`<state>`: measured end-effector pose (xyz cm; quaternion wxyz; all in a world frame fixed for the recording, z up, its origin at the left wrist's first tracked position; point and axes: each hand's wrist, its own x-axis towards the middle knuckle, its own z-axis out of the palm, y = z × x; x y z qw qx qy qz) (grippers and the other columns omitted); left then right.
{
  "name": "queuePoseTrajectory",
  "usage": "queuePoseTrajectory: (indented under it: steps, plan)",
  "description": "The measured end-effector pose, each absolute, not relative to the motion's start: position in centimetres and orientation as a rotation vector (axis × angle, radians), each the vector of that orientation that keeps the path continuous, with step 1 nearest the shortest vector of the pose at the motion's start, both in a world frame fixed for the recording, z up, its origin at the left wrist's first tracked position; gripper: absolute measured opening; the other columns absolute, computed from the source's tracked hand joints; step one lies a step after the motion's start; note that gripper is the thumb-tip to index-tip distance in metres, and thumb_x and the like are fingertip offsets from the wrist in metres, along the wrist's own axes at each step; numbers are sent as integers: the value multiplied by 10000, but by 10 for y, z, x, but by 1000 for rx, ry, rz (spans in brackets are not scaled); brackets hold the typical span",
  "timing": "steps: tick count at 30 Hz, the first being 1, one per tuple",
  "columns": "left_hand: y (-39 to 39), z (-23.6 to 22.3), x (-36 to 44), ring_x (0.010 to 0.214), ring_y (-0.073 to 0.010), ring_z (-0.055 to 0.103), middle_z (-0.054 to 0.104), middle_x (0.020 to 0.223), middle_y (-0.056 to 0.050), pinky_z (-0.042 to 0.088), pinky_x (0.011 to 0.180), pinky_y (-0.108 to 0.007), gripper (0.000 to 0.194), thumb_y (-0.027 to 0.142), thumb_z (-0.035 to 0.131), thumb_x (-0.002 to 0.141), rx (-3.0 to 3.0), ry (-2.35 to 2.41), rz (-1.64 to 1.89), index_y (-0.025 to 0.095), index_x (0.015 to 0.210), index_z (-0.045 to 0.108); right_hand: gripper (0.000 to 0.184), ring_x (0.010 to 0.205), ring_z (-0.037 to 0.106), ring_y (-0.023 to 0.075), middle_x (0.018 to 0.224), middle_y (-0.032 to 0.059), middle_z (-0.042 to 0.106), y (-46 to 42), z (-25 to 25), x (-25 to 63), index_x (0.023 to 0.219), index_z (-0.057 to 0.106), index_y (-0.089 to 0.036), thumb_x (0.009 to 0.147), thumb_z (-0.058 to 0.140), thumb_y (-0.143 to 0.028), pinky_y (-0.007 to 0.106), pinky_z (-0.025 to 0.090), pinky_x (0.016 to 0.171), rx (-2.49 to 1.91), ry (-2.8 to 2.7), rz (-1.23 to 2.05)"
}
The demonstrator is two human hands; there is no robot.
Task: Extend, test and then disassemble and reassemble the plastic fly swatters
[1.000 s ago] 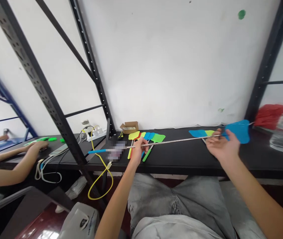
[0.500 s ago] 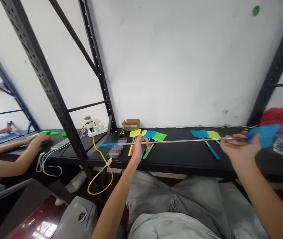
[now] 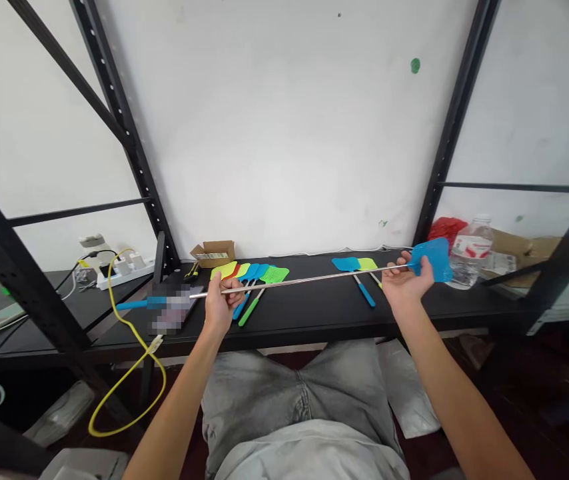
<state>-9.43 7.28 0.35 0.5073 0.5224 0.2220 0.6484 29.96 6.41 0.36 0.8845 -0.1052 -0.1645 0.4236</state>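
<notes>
Blue fly swatter [image 3: 304,281] held up lengthwise, left to right, over the bench [image 3: 299,315], in front of the person. Left hand [image 3: 220,303] gripping: fingers curled round the thin metal shaft toward its handle end, thumb up. Blue handle [image 3: 132,305] sticks out left past that hand, over a pixelated flat object [image 3: 172,315] on the bench. Right hand [image 3: 407,281] palm up, fingers and thumb closed on the shaft where it joins the blue swatter head [image 3: 437,259]; head pokes out at far right of that hand. Shaft spans the gap between the hands, right end slightly higher in view.

Beyond and beside left hand: overlapping row of fly swatters, yellow, red, blue and green heads, green swatter [image 3: 275,274] rightmost, handles toward near side. Nearer right hand, on its left: second blue swatter [image 3: 346,265] and a yellow-green swatter [image 3: 367,265], heads overlapping, flat on bench.

Open cardboard box [image 3: 218,255] far left, behind the row. White power strip [image 3: 127,273] and looping yellow cable [image 3: 129,325] further left. Clear water bottle [image 3: 469,257] just right of held head, contact unclear; red plastic bag [image 3: 445,229] behind it.
</notes>
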Motion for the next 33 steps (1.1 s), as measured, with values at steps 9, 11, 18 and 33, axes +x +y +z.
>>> queuePoseTrajectory:
  steps: [9,11,18,33]
  plan:
    - [75,-9,-92,358,-66,162,162,426,70,163,394,-227,474,382,437,870,1189,597,1571,208,458,283,462,386,385,50,576,-1,538,69,5,296,770,648,-132,980,328,-391,179,310,357,-572,-321,690]
    - [76,-11,-86,361,-63,163,157,433,73,166,394,-222,473,390,455,859,1180,587,1569,209,464,269,456,388,387,48,575,1,550,70,4,291,757,650,-133,976,335,-380,174,308,357,-605,-299,669]
    - [71,-20,-53,369,-53,158,163,432,72,132,399,-220,539,488,506,844,1285,513,1443,208,456,258,435,428,453,72,583,9,584,77,-9,241,754,650,-155,865,506,-550,197,334,383,-642,-431,721]
    - [64,-26,-47,387,-66,154,177,423,63,104,423,-241,565,561,455,863,1369,508,1402,211,461,267,432,429,468,88,598,32,631,58,-8,200,793,668,-151,863,487,-537,217,332,387,-601,-512,759]
